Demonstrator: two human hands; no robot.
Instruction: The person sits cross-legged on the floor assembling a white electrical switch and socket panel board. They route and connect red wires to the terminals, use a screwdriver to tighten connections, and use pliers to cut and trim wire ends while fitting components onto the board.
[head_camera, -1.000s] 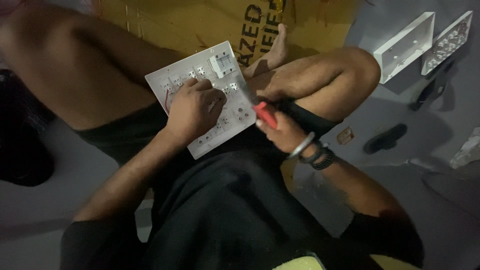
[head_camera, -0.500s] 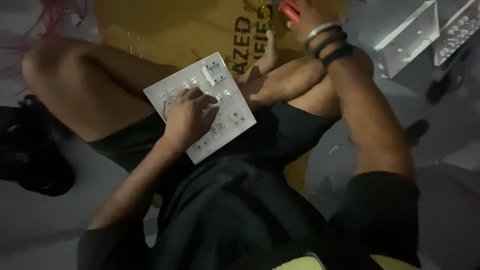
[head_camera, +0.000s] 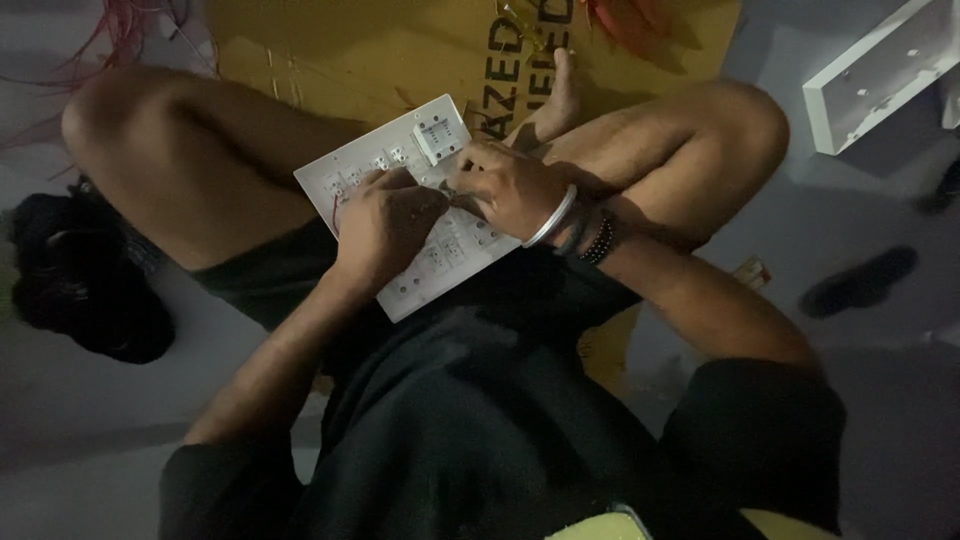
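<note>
Nearest the camera, a black shirt (head_camera: 480, 440) was seen filling the lower middle of the view, with both forearms reaching forward from it. A white switch plate (head_camera: 420, 205), rectangular and tilted, was rested across the lap of crossed bare legs, its back face turned upward and rows of small switch modules shown on it. The left hand (head_camera: 385, 225) was laid on the middle of the plate, knuckles up, fingers curled down onto the modules; whether anything was pinched beneath them could not be told. The right hand (head_camera: 505, 185) was set just beside it, touching the plate's right half, its fingers drawn together at the tips around something small and thin that was too dim to be identified. A silver bangle (head_camera: 553, 215) and dark bead bracelets (head_camera: 595, 240) were worn on the right wrist. A larger white module (head_camera: 440, 135) was mounted near the plate's far corner.

Beyond the legs, a sheet of yellow-brown cardboard (head_camera: 380, 50) was spread on the grey floor, and a bare foot (head_camera: 560, 95) was rested on it. Red wires (head_camera: 125, 30) were seen at the far left, a dark bundle (head_camera: 80, 290) at the left edge, and a white box frame (head_camera: 875, 75) at the far right.
</note>
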